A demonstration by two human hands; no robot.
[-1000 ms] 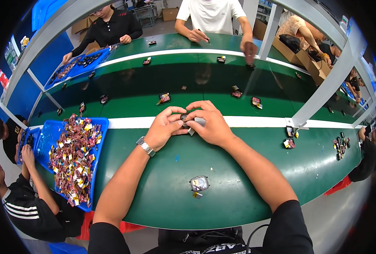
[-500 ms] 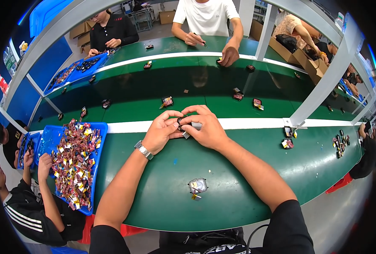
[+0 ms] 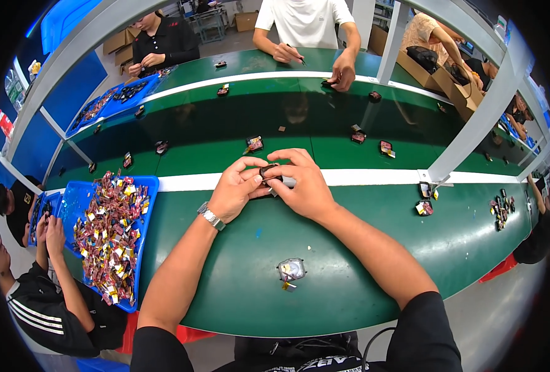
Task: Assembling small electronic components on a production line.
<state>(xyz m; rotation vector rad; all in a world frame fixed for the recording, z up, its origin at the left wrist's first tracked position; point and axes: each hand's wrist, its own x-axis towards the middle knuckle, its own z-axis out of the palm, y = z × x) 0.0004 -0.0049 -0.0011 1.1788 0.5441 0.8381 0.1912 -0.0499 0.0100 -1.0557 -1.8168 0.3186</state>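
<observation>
Above the near edge of the white strip, my two hands meet around a small black device casing (image 3: 267,170). My left hand (image 3: 233,191) wears a metal watch and pinches the casing's left side between thumb and fingers. From the other side, my right hand (image 3: 303,188) curls its fingers and thumb over it, hiding most of its shape. A small silvery part shows beneath the right fingers. Closer to me on the green table lies an open, pale-filled casing (image 3: 291,268) with a yellow-and-white tab at its lower edge, touched by neither hand.
A blue tray (image 3: 140,248) heaped with small reddish circuit boards stands at left beside a seated co-worker. Several black casings with boards (image 3: 254,144) sit on the green belt beyond the white strip (image 3: 374,178). A grey metal post (image 3: 479,118) rises at right.
The parts on the far belt have shifted to the right. My hands stay nearly in place, with the casing turned slightly between my fingers. The left co-worker's hands have come together.
</observation>
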